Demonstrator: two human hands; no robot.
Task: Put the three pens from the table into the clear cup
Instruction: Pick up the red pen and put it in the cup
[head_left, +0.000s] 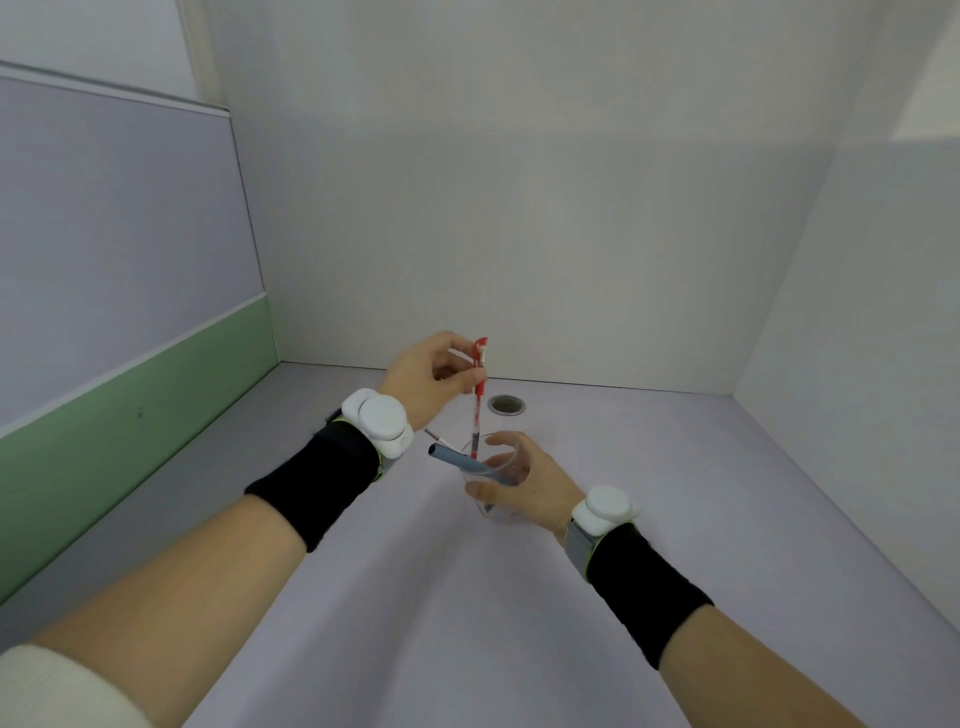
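Note:
My left hand (423, 382) pinches a red pen (477, 402) near its capped top and holds it upright, its lower tip inside the mouth of the clear cup (500, 480). My right hand (524, 480) wraps around the cup, which stands on the pale table. A grey-blue pen (457, 460) leans out of the cup to the left. A thin white pen (439, 439) with a dark tip also sticks out leftward behind it.
The pale lilac table (467, 597) is boxed in by a white back wall and a white right panel, with a lilac-and-green divider (130, 312) on the left. A round cable hole (506, 404) sits in the table just behind the cup.

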